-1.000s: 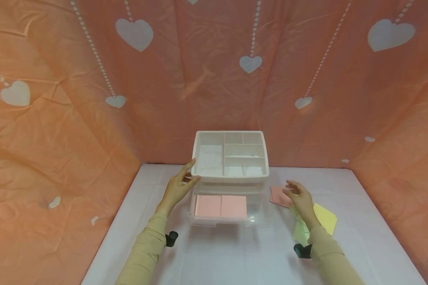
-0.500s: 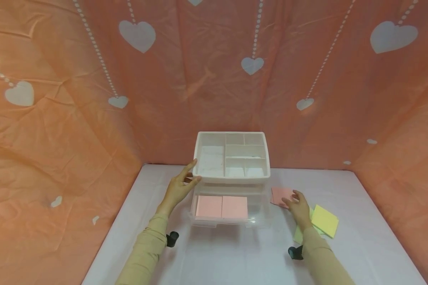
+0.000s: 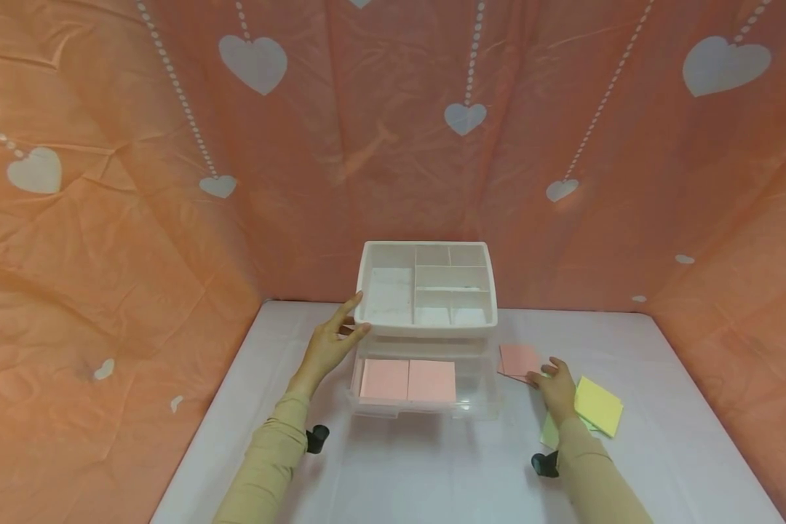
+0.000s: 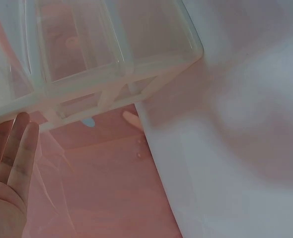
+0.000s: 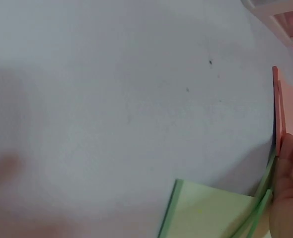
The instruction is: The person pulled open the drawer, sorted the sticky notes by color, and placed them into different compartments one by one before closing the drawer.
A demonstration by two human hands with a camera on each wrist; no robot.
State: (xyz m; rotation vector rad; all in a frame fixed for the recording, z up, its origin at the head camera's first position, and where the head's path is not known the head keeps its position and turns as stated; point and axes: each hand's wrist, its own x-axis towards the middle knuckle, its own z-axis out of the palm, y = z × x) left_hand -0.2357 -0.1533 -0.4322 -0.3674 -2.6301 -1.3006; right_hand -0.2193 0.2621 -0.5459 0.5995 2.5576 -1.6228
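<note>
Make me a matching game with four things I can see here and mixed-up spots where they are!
Things
1. Left hand
2. Right hand
3. Yellow pad
4. Two pink pads side by side

Spots
A. Inside the clear drawer
B. At the edge of the white organizer
C. Right of the right hand in the head view
D. At the pink paper outside the drawer

Right pairs: 1-B, 2-D, 3-C, 4-A

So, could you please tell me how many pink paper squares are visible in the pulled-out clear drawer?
2: the left pink square and the right pink square, lying side by side in the clear drawer. Others may be hidden beneath them.
</note>
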